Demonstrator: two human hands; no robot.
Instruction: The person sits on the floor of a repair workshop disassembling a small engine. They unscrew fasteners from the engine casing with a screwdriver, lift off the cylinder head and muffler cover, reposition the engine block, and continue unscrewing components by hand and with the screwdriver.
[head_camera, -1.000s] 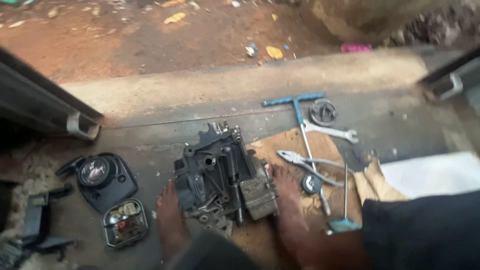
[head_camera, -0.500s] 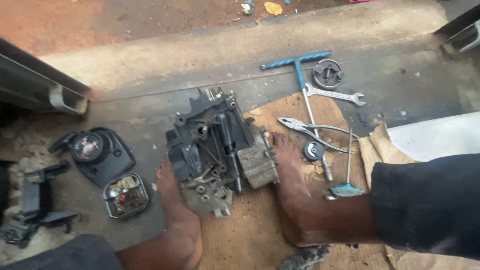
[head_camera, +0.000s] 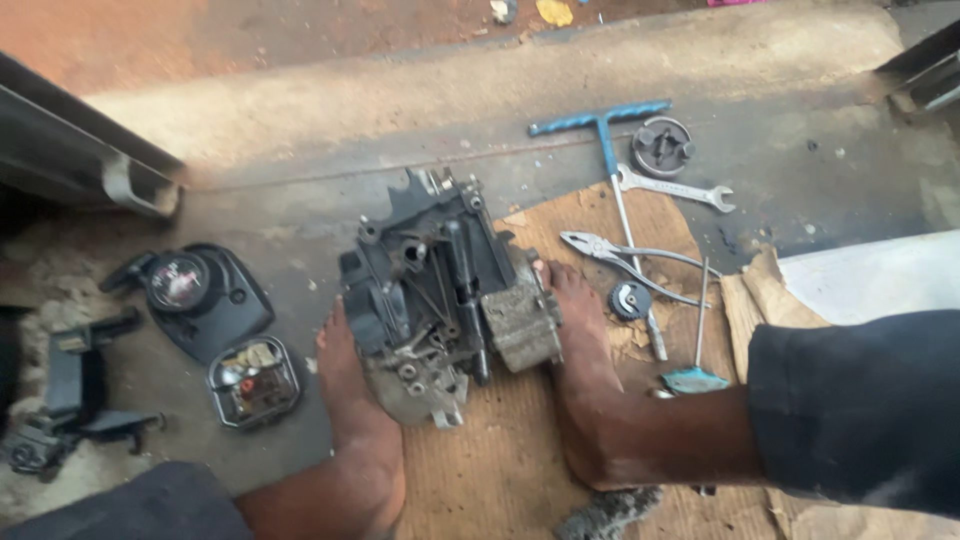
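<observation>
Nothing much has shifted: you are still pressing your left hand (head_camera: 352, 385) and right hand (head_camera: 585, 370) flat against the engine block (head_camera: 445, 300) on the cardboard (head_camera: 500, 460), pliers (head_camera: 625, 262) lying just beside.

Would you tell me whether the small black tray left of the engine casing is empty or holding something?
Holding something: several small metal and coloured parts lie inside the small black tray.

Blue-handled T-wrench (head_camera: 600, 117), brown cardboard (head_camera: 500, 460)
</observation>
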